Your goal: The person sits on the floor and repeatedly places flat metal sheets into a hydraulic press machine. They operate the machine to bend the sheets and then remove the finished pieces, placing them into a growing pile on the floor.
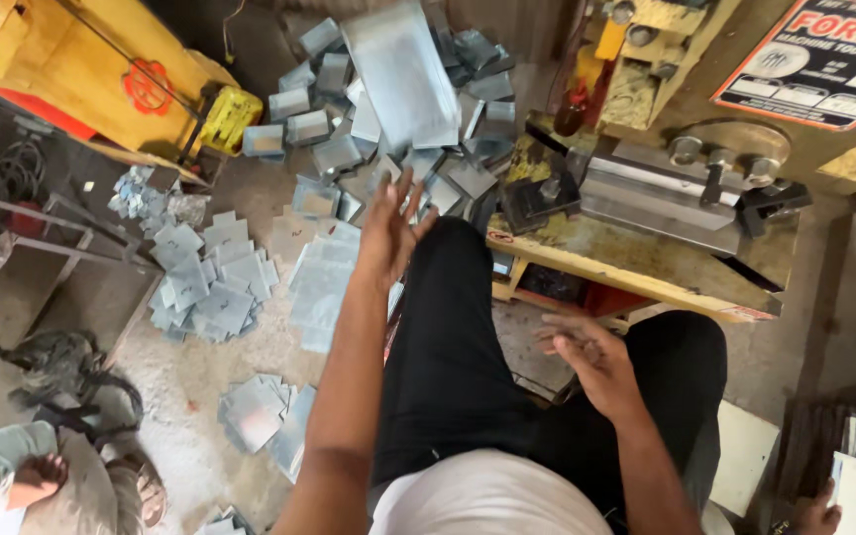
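Flat grey sheet-metal pc (403,74), blurred, tilted, over bent-pcs pile (329,139)

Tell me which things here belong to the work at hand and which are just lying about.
In the work:
left hand, open
right hand, open
metal sheet blurred above the left hand
heap of bent metal pieces
yellow press machine

Lying about:
flat blanks on the floor
coiled cable
another person's foot

- Rough, dusty concrete floor (200,381), pretty grimy, daylight looks soft and flat
- Yellow press machine (691,129) on the right, its bench (636,263) chipped and stained
- Another yellow machine (101,74) upper left
- Bare metal frame (61,248) on the left, tangle of cables (2,173) behind it
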